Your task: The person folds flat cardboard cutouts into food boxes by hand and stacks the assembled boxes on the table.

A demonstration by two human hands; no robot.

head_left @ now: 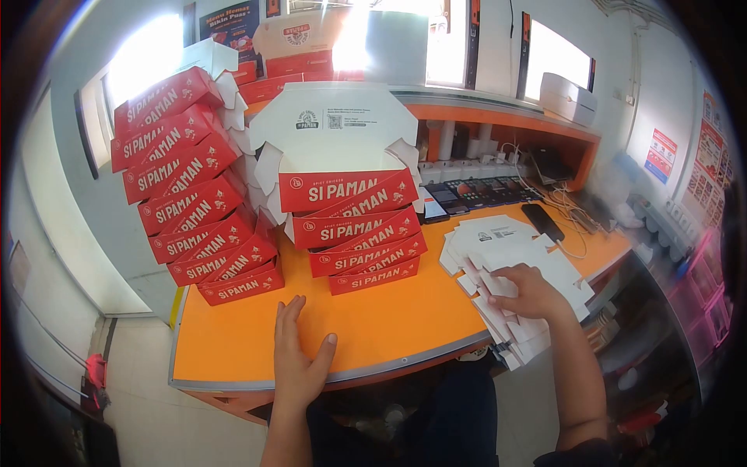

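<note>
My left hand is held above the front of the orange table, fingers and thumb apart, with nothing in it. Over on the right, my right hand has its fingers and thumb curled at the slotted left edge of a flat cardboard box, the top one of a pile. The pile lies white side up and juts past the table's front edge. Straight ahead stands a stack of folded red boxes marked SI PAMAN, its top box with the white lid raised.
To the left, a taller, leaning stack of red boxes rises beside the wall. Behind the flat pile are a black phone, loose white cables and a row of several phones. An orange shelf runs along the back.
</note>
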